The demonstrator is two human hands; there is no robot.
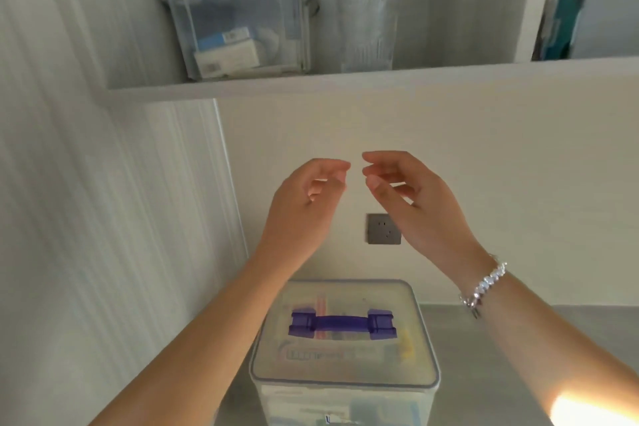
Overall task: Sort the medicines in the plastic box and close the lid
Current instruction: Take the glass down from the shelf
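A translucent plastic box (pixel 345 387) stands on the grey counter at the bottom centre, its lid (pixel 345 361) resting on top with a purple handle (pixel 342 323) across it. Blurred medicine packets show through the lid and walls. My left hand (pixel 304 204) and my right hand (pixel 411 197) are raised well above the box, in front of the wall. Their fingertips nearly meet, the fingers hang loosely curled, and neither hand holds anything. A beaded bracelet (pixel 484 285) circles my right wrist.
A shelf (pixel 311 86) runs overhead, carrying a second clear lidded box (pixel 238 24) with white and blue cartons inside and a clear container (pixel 368 24) beside it. A grey wall socket (pixel 383 228) sits behind my hands. The grey counter (pixel 484 356) extends to the right.
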